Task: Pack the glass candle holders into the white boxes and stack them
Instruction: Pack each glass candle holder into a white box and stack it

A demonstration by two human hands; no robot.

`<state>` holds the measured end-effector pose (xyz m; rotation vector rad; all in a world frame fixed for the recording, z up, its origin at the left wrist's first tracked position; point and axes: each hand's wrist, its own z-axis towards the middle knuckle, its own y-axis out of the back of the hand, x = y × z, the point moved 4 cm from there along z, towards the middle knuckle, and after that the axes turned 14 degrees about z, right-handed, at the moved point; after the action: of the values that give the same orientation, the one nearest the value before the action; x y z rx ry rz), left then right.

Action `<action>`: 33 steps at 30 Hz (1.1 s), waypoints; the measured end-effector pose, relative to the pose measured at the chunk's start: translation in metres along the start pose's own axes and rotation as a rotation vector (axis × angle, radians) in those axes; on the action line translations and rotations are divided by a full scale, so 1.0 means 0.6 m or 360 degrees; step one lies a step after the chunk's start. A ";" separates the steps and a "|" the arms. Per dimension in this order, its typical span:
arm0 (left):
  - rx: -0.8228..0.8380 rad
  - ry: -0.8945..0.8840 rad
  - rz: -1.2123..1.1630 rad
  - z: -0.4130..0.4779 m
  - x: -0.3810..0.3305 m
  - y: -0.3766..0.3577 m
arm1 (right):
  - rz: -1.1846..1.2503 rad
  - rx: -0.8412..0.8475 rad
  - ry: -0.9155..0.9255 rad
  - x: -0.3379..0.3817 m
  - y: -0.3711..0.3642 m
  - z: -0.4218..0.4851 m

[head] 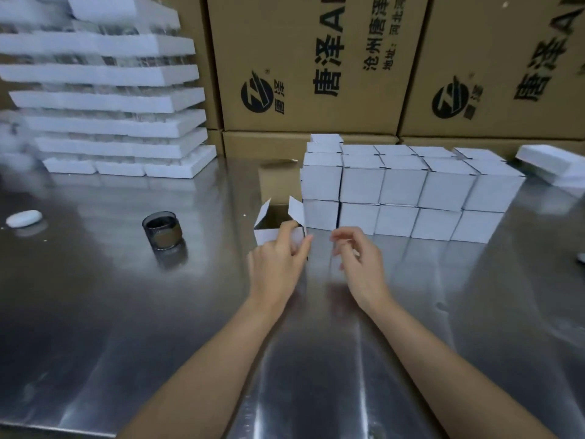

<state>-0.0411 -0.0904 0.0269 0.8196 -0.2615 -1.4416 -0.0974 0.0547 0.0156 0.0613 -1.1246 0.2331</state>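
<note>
An open white box (269,231) stands on the steel table (126,312), its flaps up and its brown inside showing. My left hand (276,264) grips the box's near right corner with thumb and fingers. My right hand (359,261) hovers just right of the box, fingers loosely curled, holding nothing. A dark glass candle holder (163,230) stands upright to the left of the box, apart from both hands. Closed white boxes (402,188) are stacked two to three high behind and to the right.
Tall stacks of white foam trays (110,99) with glass between them fill the back left. Large brown cartons (316,64) form a wall behind. A small white oval object (23,218) lies at far left. More white trays (552,164) sit at far right.
</note>
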 end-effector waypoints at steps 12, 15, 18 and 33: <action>-0.0494 -0.0125 -0.0544 0.009 -0.029 0.025 | 0.0112 -0.0043 -0.0155 -0.009 -0.001 0.011; -0.0192 0.0270 -0.0749 0.026 0.007 -0.007 | 0.0109 -0.0001 -0.0130 -0.006 -0.003 0.008; 0.0135 0.0212 -0.1022 0.038 0.003 -0.036 | 0.0109 -0.0009 -0.0044 0.004 -0.004 0.010; 0.0331 0.0685 -0.1308 0.034 0.032 -0.080 | 0.0213 -0.0491 -0.0043 -0.017 0.033 0.023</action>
<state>-0.0881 -0.1112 0.0051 1.4866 0.3012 -1.9517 -0.1180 0.0700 0.0110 -0.2862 -1.1819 0.1760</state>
